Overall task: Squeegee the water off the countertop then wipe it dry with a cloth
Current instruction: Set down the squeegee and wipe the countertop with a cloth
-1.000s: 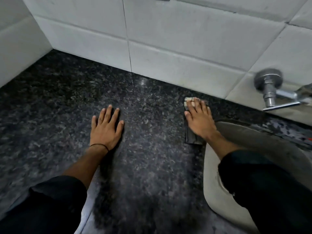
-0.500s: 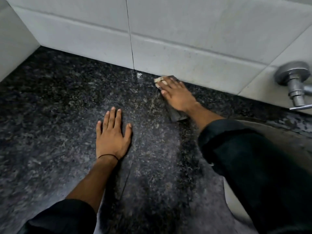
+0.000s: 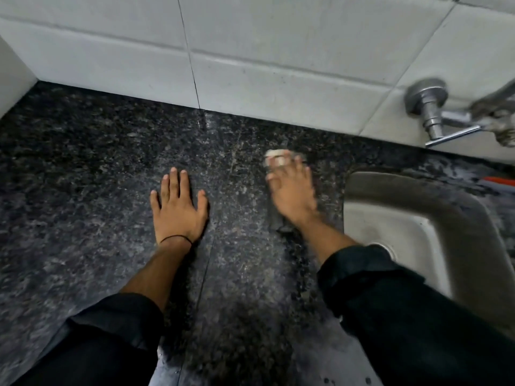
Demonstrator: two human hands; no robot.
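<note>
My right hand [image 3: 292,199] presses flat on a small dark squeegee [image 3: 280,225] that lies on the black speckled granite countertop [image 3: 83,168], a little left of the sink. A pale end of the squeegee shows past my fingertips; the hand and tool are blurred by motion. Flat on the counter to the left rests my left hand [image 3: 178,210], fingers spread, holding nothing, a thin black band on the wrist. No cloth is in view.
A steel sink [image 3: 418,215] is sunk into the counter at the right. A metal tap [image 3: 434,112] juts from the white tiled wall [image 3: 278,51] above it. Something orange-red [image 3: 498,181] shows at the far right edge. A side wall closes the counter's left end.
My right hand has drawn the squeegee back from the wall toward me and to the right, nearer the sink. My left hand has stayed put.
</note>
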